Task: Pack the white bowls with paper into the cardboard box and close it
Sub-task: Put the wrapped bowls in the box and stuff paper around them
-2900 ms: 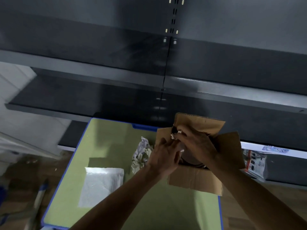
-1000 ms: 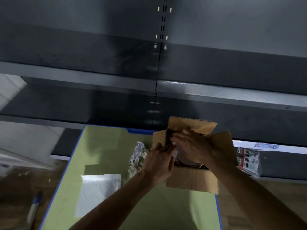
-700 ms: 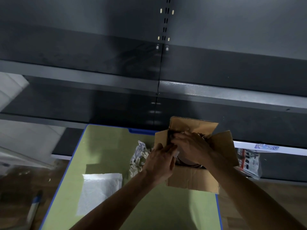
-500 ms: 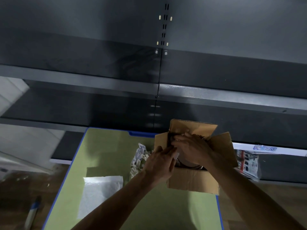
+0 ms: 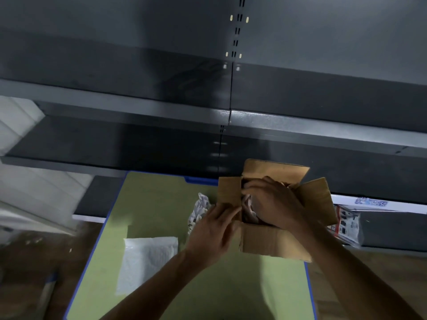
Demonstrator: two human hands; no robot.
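**Left hand is pulling back to the flap, right hand is staying in the box**

I am watching the cardboard box [image 5: 272, 244] sitting right of centre in the frame, on the far right corner of the green worktop [image 5: 161, 204], all four flaps standing open. Half a second ago both hands were meeting at the opening. Now the left hand [image 5: 212, 229] is lying lower and further left, outside the opening, fingers fairly straight against the near edge of the left flap. The right hand [image 5: 275, 202] is reaching further across the opening, palm down over the paper [image 5: 247, 205] inside.

The crumpled paper [image 5: 199, 210] left of the box and the white padded sheet [image 5: 147, 259] at lower left are lying as before.

The right hand is covering most of the opening, so the white bowls are hidden from me. I cannot tell whether its fingers are gripping the paper or only pressing on it. The printed packet [image 5: 346, 227] at the right is partly hidden behind the right flap.
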